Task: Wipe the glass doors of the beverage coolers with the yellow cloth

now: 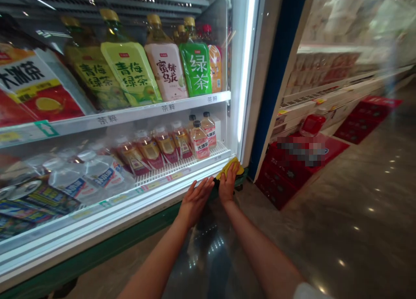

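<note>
My right hand (227, 185) presses a yellow cloth (239, 169) against the lower right corner of a lit drinks fridge, its fingers bent over the cloth. Just to the left, my left hand (195, 200) lies with fingers stretched out on the fridge's bottom edge (156, 196), holding nothing. Something small and dark shows between the two hands, too hidden to name. Close above them, small bottles with black caps (199, 142) stand on the lower wire shelf.
Large tea bottles (130, 71) line the upper shelf; water bottles (100, 171) and cans (35, 195) sit lower left. Right of the fridge, red cartons (281, 177) are stacked on the floor, a red container (312, 125) on top. Shelves of packaged goods (320, 71) stand behind.
</note>
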Tool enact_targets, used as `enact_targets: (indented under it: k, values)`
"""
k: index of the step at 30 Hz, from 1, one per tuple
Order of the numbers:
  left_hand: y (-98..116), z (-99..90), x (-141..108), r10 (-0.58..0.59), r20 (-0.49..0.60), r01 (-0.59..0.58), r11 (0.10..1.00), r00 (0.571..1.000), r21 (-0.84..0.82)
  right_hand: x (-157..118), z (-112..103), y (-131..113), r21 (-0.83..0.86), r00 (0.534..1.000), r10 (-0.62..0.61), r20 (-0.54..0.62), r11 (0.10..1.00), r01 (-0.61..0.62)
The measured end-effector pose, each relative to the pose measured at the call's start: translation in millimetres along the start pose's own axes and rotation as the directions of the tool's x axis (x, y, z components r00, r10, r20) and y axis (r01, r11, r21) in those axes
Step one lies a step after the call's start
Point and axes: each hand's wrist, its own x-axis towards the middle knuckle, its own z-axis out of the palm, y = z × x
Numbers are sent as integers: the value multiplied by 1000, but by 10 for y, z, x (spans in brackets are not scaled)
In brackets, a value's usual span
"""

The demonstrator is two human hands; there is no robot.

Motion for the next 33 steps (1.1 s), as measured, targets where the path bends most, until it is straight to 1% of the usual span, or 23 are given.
enact_targets:
  k: [2,4,6,8,10,11,13,15,17,18,20,22,23,25,27,29,31,33]
  values:
    - [7,-10,95,20,3,-20,1000,1000,-5,152,-86,-1,15,999,-43,-12,999,43]
    - [11,-33,181,26,3,-26,1000,1000,-12,298,-184,34,21,998,-48,-36,999,49]
    - [13,-56,250,15,0,-15,1000,1000,-21,392,-249,87,40,998,1,-70,999,2]
    - [12,-67,303,11,-10,-11,1000,1000,-28,459,-270,120,76,992,74,-98,995,-67]
    - [9,-64,350,19,-29,-20,999,999,-32,551,-271,105,109,984,134,-121,987,-121]
    - [7,-60,375,23,-40,-24,999,999,-34,613,-275,79,117,981,143,-130,985,-128]
    - [5,-52,427,21,-63,-23,999,998,-38,748,-300,10,101,986,99,-136,991,-85]
    - [10,-47,479,14,-84,-17,999,996,-43,832,-340,-40,38,993,5,-116,999,-1]
    - [24,-44,518,15,-101,-20,999,995,-46,807,-369,-31,-50,995,-48,-86,998,44]
    - [34,-41,529,15,-109,-20,999,994,-48,757,-373,-3,-80,996,-44,-78,996,38]
    - [54,-33,529,16,-121,-22,998,992,-53,635,-359,79,-93,996,9,-84,996,-17]
    - [64,-26,509,10,-125,-18,998,992,-59,580,-333,137,-66,992,69,-103,995,-76]
    - [61,-25,496,9,-123,-17,998,992,-61,603,-323,135,-54,990,90,-111,994,-96]
    - [35,-31,478,7,-109,-14,998,994,-60,746,-322,50,-43,989,94,-117,994,-100]
    - [-12,-47,477,-1,-94,-4,998,996,-56,939,-348,-125,-51,994,43,-104,997,-49]
    - [-65,-68,490,-13,-87,9,999,996,-52,1047,-388,-316,-88,995,-44,-86,995,36]
    - [-107,-89,499,-21,-88,17,999,996,-47,998,-424,-432,-143,989,-142,-49,981,134]
    - [-132,-106,486,-22,-94,18,999,995,-39,844,-453,-436,-179,974,-226,28,957,227]
